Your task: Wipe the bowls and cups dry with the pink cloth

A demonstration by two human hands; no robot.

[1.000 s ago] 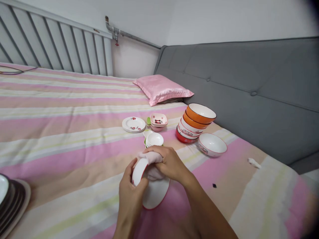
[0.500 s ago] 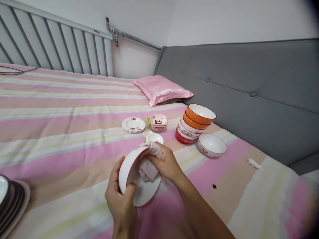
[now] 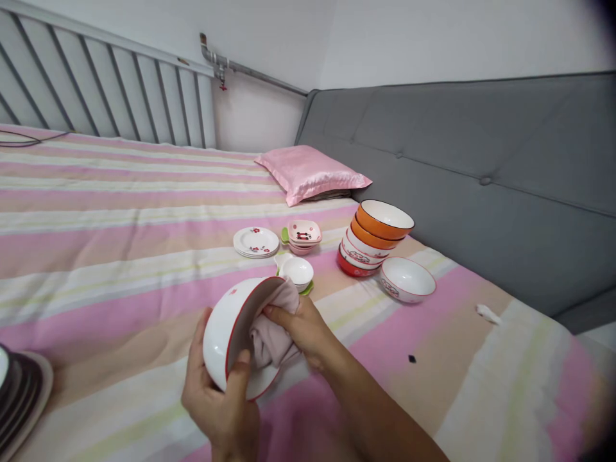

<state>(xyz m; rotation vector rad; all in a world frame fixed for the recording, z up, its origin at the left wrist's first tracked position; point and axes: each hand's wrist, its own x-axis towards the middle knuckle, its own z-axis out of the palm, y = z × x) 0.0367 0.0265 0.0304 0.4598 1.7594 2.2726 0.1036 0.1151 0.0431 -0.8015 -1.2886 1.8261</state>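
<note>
A white bowl with a red rim (image 3: 222,327) is held up on its side above the bed, its opening turned to the right. My left hand (image 3: 219,391) grips it from the left, thumb inside the rim and fingers behind the outer wall. In my right hand (image 3: 301,327) is a pale pink cloth (image 3: 274,337), folded over the bowl's rim and pressed against the inside. Just beyond the bowl are small white dishes (image 3: 297,272) with green parts. Part of the bowl's inside is hidden by the cloth and my right hand.
Stacked orange, white and red bowls (image 3: 382,221) stand to the right, beside a single white bowl (image 3: 408,280). Flowered plates (image 3: 256,242) and pink square dishes (image 3: 305,233) lie farther back. Dark-edged dishes (image 3: 24,398) are at the left edge. A pink pillow (image 3: 312,172) rests near the grey headboard (image 3: 447,141).
Both hands have shifted left with the bowl and cloth. The bowl is turned so more of its outer wall shows, and the small white dishes behind are less covered.
</note>
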